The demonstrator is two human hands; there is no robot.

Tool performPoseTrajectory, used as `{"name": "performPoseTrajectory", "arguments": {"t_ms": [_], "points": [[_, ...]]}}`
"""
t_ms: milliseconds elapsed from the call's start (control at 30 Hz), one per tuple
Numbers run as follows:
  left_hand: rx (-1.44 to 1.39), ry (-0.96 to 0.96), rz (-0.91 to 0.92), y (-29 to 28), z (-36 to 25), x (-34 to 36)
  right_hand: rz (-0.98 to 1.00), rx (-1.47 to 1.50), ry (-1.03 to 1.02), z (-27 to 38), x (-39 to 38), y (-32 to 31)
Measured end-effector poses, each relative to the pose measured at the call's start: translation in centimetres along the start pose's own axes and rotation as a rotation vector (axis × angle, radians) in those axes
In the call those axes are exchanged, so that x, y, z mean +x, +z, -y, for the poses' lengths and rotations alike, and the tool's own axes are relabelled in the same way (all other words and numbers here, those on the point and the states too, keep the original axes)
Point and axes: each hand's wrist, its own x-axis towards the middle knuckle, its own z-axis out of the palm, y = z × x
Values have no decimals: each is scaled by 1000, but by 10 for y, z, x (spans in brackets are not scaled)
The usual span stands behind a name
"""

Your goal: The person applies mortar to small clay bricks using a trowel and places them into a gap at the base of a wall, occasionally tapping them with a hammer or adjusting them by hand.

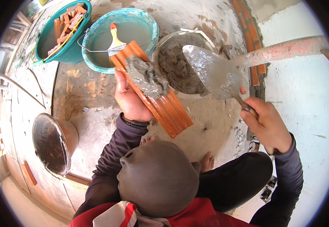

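My left hand [132, 100] grips a grooved orange clay tile [175, 119] from beneath, held tilted, with a heap of wet grey mortar [147, 77] on its upper part. My right hand [263, 121] is closed round the handle of a steel trowel [213, 72], its wet blade raised just right of the tile. Behind them stands a bucket of grey mortar [177, 56]. A turquoise bucket of cloudy water [132, 28] is at the top centre, with a yellow-handled paintbrush [115, 38] at it, partly hidden by the tile.
A green tub [45, 49] of broken bricks is upper left; an empty dirty bucket [67, 138] lower left. A whitish wall [304, 98] with brick edging and a rusty pipe [278, 51] is right. My bare feet [208, 160] and a grey rounded shape [158, 178] are below.
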Motion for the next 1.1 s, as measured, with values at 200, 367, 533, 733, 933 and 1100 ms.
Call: {"name": "performPoseTrajectory", "arguments": {"t_ms": [200, 367, 533, 733, 933, 1100], "points": [[116, 60, -129, -14, -8, -17, -93, -494, -95, -34, 49, 24], [132, 103, -202, -16, -14, -26, -94, -711, -108, -25, 79, 22], [126, 85, -94, -25, -19, -25, -2, -704, -170, -16, 92, 21], [100, 99, -108, -31, -21, -22, 216, -517, -232, -29, 101, 28], [58, 111, -254, -25, -19, -20, 384, -280, -92, -43, 121, 32], [-7, 93, -268, -21, -21, -16, 434, 236, 330, -42, 102, 34]]}}
